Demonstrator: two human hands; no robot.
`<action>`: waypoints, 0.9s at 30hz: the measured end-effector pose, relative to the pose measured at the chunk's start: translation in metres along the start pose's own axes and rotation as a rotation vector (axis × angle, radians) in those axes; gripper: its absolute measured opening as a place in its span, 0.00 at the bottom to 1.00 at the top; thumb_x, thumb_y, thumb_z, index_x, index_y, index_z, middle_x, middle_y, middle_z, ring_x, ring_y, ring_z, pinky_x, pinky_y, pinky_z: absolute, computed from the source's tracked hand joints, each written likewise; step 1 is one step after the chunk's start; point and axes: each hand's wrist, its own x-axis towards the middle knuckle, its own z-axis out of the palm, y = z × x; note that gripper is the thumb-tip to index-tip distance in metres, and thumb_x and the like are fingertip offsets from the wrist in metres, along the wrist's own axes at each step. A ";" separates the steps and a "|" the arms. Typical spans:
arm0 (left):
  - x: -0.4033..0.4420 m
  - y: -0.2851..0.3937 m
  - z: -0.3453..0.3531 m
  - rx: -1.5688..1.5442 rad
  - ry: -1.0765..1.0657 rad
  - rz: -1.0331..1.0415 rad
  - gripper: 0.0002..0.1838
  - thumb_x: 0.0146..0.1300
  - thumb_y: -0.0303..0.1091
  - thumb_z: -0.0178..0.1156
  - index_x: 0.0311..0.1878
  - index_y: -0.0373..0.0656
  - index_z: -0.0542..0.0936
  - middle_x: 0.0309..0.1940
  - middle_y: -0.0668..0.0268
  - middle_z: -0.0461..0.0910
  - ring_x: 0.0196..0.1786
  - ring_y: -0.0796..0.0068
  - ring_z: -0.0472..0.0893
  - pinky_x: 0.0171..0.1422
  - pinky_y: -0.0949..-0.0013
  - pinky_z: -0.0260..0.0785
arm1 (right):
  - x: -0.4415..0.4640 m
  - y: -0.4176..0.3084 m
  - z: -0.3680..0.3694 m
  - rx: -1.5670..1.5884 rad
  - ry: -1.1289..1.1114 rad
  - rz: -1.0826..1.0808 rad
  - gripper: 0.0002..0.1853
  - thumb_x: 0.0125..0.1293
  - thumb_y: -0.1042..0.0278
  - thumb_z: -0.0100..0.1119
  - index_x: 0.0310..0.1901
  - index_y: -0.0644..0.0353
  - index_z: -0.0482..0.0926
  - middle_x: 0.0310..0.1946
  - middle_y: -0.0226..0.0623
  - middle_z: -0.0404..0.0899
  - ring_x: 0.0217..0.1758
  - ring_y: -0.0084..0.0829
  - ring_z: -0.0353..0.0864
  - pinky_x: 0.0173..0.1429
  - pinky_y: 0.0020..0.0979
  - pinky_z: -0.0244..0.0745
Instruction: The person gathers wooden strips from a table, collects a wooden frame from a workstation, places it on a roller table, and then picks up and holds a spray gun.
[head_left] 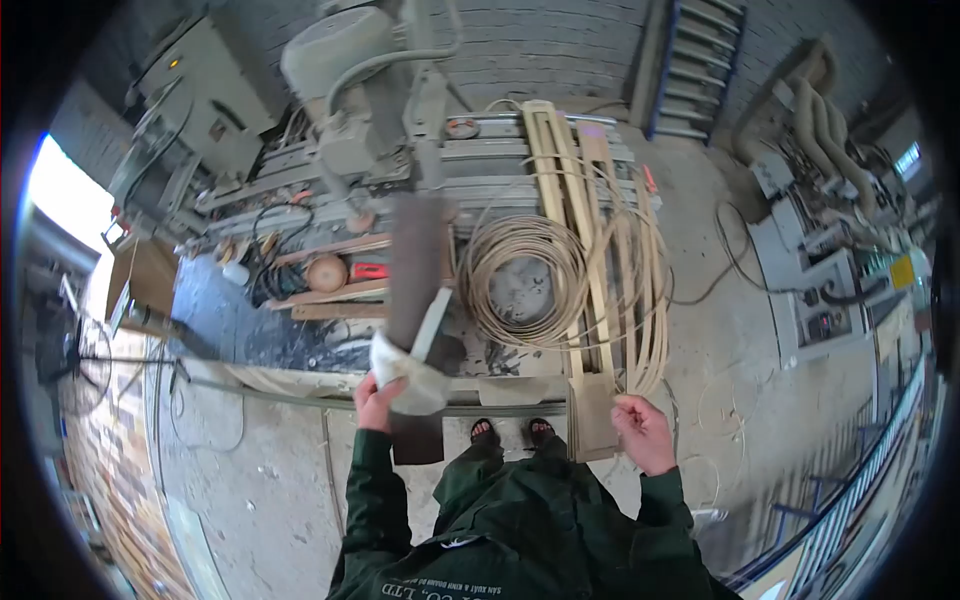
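Note:
My left hand (375,402) is closed on a crumpled white cloth-like piece (412,380), which wraps around a long dark brown board (415,250). The board looks blurred and reaches from the bench down past the bench's front edge. A pale strip (432,325) sticks up out of the white piece. My right hand (643,432) is closed beside the lower end of the long light wooden strips (597,405); what its fingers hold, if anything, is too small to make out. A coil of thin pale strip (480,285) lies on the bench left of the wooden strips.
Behind the bench (230,325) stands a large grey machine (345,60). On the bench are a red-handled tool (370,271), a round wooden piece (326,273) and black cables. A blue-framed rack (697,70) leans at the back wall. A grey cabinet (800,270) stands at the right.

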 end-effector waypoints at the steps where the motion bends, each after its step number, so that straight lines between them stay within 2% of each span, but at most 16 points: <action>1: 0.000 -0.006 -0.009 -0.041 0.049 -0.010 0.17 0.56 0.24 0.68 0.51 0.38 0.86 0.44 0.68 0.86 0.47 0.75 0.83 0.54 0.69 0.74 | -0.003 0.007 -0.007 0.008 0.033 0.017 0.12 0.70 0.69 0.65 0.51 0.64 0.82 0.31 0.27 0.80 0.35 0.16 0.76 0.42 0.22 0.74; 3: 0.015 -0.037 -0.037 -0.151 0.121 -0.052 0.17 0.57 0.22 0.67 0.52 0.38 0.85 0.46 0.67 0.86 0.48 0.73 0.84 0.55 0.67 0.75 | -0.008 0.018 -0.017 -0.039 0.108 0.008 0.12 0.70 0.68 0.65 0.50 0.65 0.82 0.31 0.26 0.79 0.34 0.15 0.75 0.41 0.22 0.74; 5: 0.024 -0.036 -0.040 -0.182 0.124 -0.051 0.18 0.58 0.22 0.66 0.53 0.38 0.84 0.47 0.67 0.86 0.48 0.72 0.84 0.55 0.67 0.76 | -0.011 0.025 -0.018 -0.053 0.159 0.007 0.12 0.70 0.68 0.65 0.50 0.65 0.82 0.31 0.25 0.80 0.34 0.14 0.75 0.41 0.22 0.74; 9: 0.052 -0.029 -0.028 -0.266 0.103 -0.080 0.18 0.60 0.22 0.66 0.56 0.38 0.83 0.49 0.65 0.86 0.48 0.71 0.85 0.55 0.65 0.77 | -0.009 0.055 -0.016 -0.120 0.234 0.044 0.14 0.69 0.68 0.65 0.52 0.64 0.81 0.37 0.32 0.80 0.38 0.20 0.78 0.43 0.25 0.77; 13: 0.090 -0.040 -0.020 -0.207 0.118 -0.122 0.17 0.61 0.23 0.68 0.54 0.39 0.83 0.47 0.65 0.86 0.47 0.70 0.85 0.54 0.66 0.77 | -0.002 0.075 -0.009 -0.228 0.260 0.032 0.19 0.67 0.66 0.68 0.56 0.62 0.78 0.44 0.41 0.79 0.43 0.30 0.82 0.45 0.31 0.80; 15: 0.093 -0.039 -0.015 -0.196 0.121 -0.083 0.15 0.61 0.26 0.70 0.53 0.40 0.84 0.45 0.66 0.87 0.45 0.71 0.85 0.52 0.66 0.78 | 0.002 0.083 -0.007 -0.214 0.246 0.024 0.21 0.66 0.64 0.68 0.57 0.62 0.77 0.44 0.41 0.79 0.43 0.31 0.82 0.46 0.32 0.80; 17: 0.097 -0.037 -0.014 0.137 0.158 -0.086 0.17 0.61 0.29 0.72 0.52 0.39 0.83 0.44 0.67 0.87 0.44 0.73 0.85 0.51 0.67 0.77 | 0.005 0.091 -0.006 -0.199 0.251 0.026 0.23 0.65 0.63 0.69 0.58 0.62 0.76 0.45 0.42 0.80 0.44 0.32 0.83 0.46 0.33 0.81; 18: 0.093 -0.032 -0.011 0.312 0.140 -0.114 0.19 0.60 0.37 0.74 0.53 0.41 0.83 0.45 0.67 0.87 0.43 0.77 0.84 0.51 0.70 0.76 | 0.007 0.094 -0.005 -0.227 0.259 0.024 0.23 0.65 0.62 0.69 0.58 0.61 0.76 0.45 0.43 0.80 0.44 0.32 0.83 0.47 0.33 0.81; 19: 0.080 -0.014 0.001 0.499 0.143 -0.170 0.26 0.59 0.48 0.74 0.54 0.42 0.82 0.45 0.60 0.87 0.45 0.69 0.85 0.52 0.66 0.76 | 0.010 0.097 -0.004 -0.253 0.267 0.023 0.24 0.65 0.60 0.69 0.58 0.61 0.76 0.45 0.44 0.80 0.44 0.32 0.83 0.48 0.34 0.81; 21: 0.097 -0.048 -0.021 0.759 0.179 0.210 0.33 0.58 0.57 0.72 0.59 0.43 0.79 0.42 0.54 0.87 0.46 0.53 0.85 0.54 0.57 0.76 | 0.016 0.096 -0.004 -0.239 0.295 0.011 0.25 0.65 0.57 0.69 0.59 0.61 0.76 0.45 0.45 0.80 0.42 0.34 0.83 0.50 0.35 0.81; 22: 0.082 -0.032 -0.005 0.966 0.299 0.191 0.37 0.57 0.58 0.71 0.63 0.43 0.76 0.42 0.52 0.84 0.50 0.41 0.82 0.57 0.48 0.74 | 0.018 0.088 -0.004 -0.202 0.285 0.023 0.25 0.65 0.57 0.69 0.59 0.61 0.76 0.44 0.45 0.80 0.42 0.35 0.83 0.50 0.35 0.80; 23: 0.070 -0.018 0.011 0.970 0.287 0.197 0.37 0.57 0.58 0.71 0.63 0.43 0.76 0.42 0.52 0.84 0.50 0.41 0.82 0.57 0.48 0.74 | 0.020 0.082 -0.004 -0.165 0.270 0.033 0.25 0.65 0.57 0.69 0.59 0.61 0.76 0.44 0.45 0.80 0.42 0.36 0.83 0.50 0.36 0.80; 25: 0.047 0.004 0.040 1.417 0.629 0.376 0.37 0.57 0.54 0.71 0.65 0.43 0.75 0.43 0.55 0.83 0.54 0.42 0.80 0.59 0.48 0.72 | 0.028 0.080 -0.007 -0.203 0.278 0.026 0.25 0.65 0.58 0.69 0.58 0.62 0.76 0.43 0.44 0.80 0.41 0.35 0.84 0.49 0.35 0.79; 26: 0.029 0.026 0.062 1.392 0.583 0.394 0.38 0.54 0.50 0.72 0.66 0.43 0.74 0.50 0.54 0.81 0.58 0.45 0.77 0.61 0.48 0.69 | 0.034 0.084 -0.009 -0.195 0.255 0.001 0.24 0.66 0.58 0.68 0.58 0.62 0.76 0.42 0.43 0.80 0.41 0.34 0.83 0.48 0.35 0.79; 27: 0.028 0.026 0.075 1.393 0.581 0.396 0.38 0.54 0.50 0.72 0.66 0.43 0.74 0.50 0.54 0.81 0.58 0.45 0.77 0.61 0.48 0.69 | 0.038 0.085 -0.011 -0.188 0.230 -0.025 0.24 0.66 0.58 0.68 0.57 0.62 0.76 0.41 0.42 0.80 0.40 0.33 0.83 0.47 0.35 0.79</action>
